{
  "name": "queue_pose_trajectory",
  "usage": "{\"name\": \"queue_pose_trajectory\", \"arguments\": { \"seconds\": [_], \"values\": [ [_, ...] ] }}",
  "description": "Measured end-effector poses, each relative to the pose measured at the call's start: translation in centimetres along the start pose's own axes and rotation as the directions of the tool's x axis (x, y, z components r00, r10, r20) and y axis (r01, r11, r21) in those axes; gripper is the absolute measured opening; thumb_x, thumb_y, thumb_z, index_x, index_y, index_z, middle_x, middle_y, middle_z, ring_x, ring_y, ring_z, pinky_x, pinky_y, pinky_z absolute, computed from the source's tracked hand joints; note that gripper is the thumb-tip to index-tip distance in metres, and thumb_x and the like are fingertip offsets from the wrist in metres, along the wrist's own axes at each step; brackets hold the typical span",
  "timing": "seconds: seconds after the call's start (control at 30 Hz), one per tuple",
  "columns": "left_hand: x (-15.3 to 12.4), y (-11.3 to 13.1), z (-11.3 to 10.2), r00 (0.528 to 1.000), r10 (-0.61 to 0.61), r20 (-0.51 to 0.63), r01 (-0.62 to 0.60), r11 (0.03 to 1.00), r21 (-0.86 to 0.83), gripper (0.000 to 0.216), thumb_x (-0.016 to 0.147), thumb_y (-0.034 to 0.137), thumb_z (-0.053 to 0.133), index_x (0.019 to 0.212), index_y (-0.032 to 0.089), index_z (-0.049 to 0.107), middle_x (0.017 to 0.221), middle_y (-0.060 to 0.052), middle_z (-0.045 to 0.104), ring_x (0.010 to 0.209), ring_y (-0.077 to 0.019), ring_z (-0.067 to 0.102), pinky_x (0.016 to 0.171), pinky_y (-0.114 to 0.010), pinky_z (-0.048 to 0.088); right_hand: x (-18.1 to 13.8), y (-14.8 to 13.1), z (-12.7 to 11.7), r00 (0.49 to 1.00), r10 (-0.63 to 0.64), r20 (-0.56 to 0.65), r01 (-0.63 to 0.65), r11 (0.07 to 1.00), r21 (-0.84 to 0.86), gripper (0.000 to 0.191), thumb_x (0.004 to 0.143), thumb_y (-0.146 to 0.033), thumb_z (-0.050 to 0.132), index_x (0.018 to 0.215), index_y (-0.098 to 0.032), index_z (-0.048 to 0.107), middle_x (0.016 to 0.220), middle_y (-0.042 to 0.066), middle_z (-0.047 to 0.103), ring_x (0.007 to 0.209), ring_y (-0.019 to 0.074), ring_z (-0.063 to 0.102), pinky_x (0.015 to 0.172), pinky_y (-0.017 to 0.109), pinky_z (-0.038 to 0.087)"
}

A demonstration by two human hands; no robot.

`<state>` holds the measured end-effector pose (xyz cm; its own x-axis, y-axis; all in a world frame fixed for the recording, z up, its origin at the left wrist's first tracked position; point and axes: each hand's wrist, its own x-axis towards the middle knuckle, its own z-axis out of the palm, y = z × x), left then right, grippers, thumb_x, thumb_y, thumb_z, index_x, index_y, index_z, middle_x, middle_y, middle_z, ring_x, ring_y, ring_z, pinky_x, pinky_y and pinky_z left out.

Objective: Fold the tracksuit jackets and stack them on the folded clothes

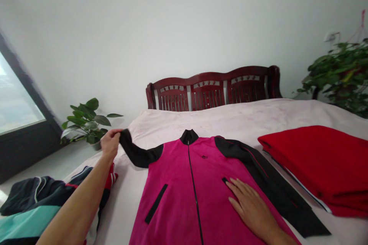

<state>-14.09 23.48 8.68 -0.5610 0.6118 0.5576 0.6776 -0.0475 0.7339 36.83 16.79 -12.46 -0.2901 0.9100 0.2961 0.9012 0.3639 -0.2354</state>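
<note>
A magenta zip-up jacket [175,183] with black sleeves and a black stand collar lies front side up on a pale pink bedsheet [230,118]. Its zipper is closed to the neck. My left hand [110,141] is closed on the cuff of the sleeve on the left, which is lifted and bent outward. Flat on the jacket's front, by the pocket on the right, rests my right hand [248,206], fingers stretched out. The other black sleeve stretches down to the right, flat on the sheet.
Folded red clothing [319,164] is stacked at the right. Loose dark and teal clothes [37,206] lie at the left, partly behind my forearm. A dark wooden headboard [207,88] stands at the back, with potted plants [89,120] on both sides.
</note>
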Motion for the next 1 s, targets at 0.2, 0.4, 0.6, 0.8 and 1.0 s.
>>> {"name": "queue_pose_trajectory", "arguments": {
  "seconds": [0.2,0.4,0.6,0.8,1.0],
  "values": [
    [-8.3,8.3,5.0,0.590,0.524,0.615,-0.402,0.851,-0.339,0.040,0.081,0.033,0.060,0.118,0.022,0.068,0.139,-0.007,0.053,0.128,-0.0240,0.049,0.112,-0.038,0.036,0.1,0.4,-0.3,0.998,0.029,0.053,-0.036,0.990,0.133,0.054,0.091,-0.050,0.043,0.136,-0.023,0.057,0.144,0.006,0.051,0.137,0.0272,0.042,0.117,0.049,0.030],
    [-18.7,1.0,0.6,0.646,0.274,0.713,-0.279,0.954,-0.114,0.046,0.082,0.033,0.056,0.127,0.027,0.061,0.135,-0.008,0.057,0.128,-0.0263,0.049,0.113,-0.044,0.036,1.3,2.0,0.6,0.968,0.243,0.059,-0.240,0.841,0.485,0.068,0.088,-0.050,0.041,0.145,-0.014,0.040,0.146,0.015,0.047,0.132,0.0260,0.049,0.109,0.044,0.040],
    [-25.1,-10.4,-6.1,0.772,-0.210,0.600,0.154,0.977,0.144,0.064,0.070,0.056,0.061,0.124,0.022,0.060,0.115,-0.011,0.066,0.096,-0.0287,0.067,0.084,-0.039,0.056,6.7,2.9,-1.8,0.874,0.486,0.009,-0.452,0.806,0.382,0.060,0.090,-0.043,0.037,0.141,-0.012,0.045,0.135,0.022,0.054,0.115,0.0291,0.062,0.097,0.044,0.048],
    [-28.7,-9.7,-6.7,0.584,-0.318,0.747,0.458,0.888,0.019,0.070,0.062,0.064,0.069,0.120,0.025,0.060,0.094,-0.005,0.072,0.088,-0.0292,0.068,0.089,-0.043,0.054,10.6,2.6,-4.6,0.834,0.530,0.154,-0.550,0.821,0.152,0.066,0.083,-0.041,0.057,0.142,-0.015,0.045,0.132,0.025,0.054,0.113,0.0389,0.061,0.089,0.053,0.047],
    [-27.0,-2.9,-6.1,0.536,-0.228,0.813,0.564,0.813,-0.144,0.051,0.071,0.044,0.068,0.117,0.023,0.063,0.113,-0.006,0.071,0.105,-0.0306,0.066,0.093,-0.042,0.053,13.7,1.6,-8.1,0.884,0.449,0.133,-0.460,0.780,0.425,0.022,0.065,-0.027,0.074,0.085,-0.017,0.070,0.092,0.012,0.071,0.097,0.0319,0.066,0.085,0.043,0.049]
  ]
}}
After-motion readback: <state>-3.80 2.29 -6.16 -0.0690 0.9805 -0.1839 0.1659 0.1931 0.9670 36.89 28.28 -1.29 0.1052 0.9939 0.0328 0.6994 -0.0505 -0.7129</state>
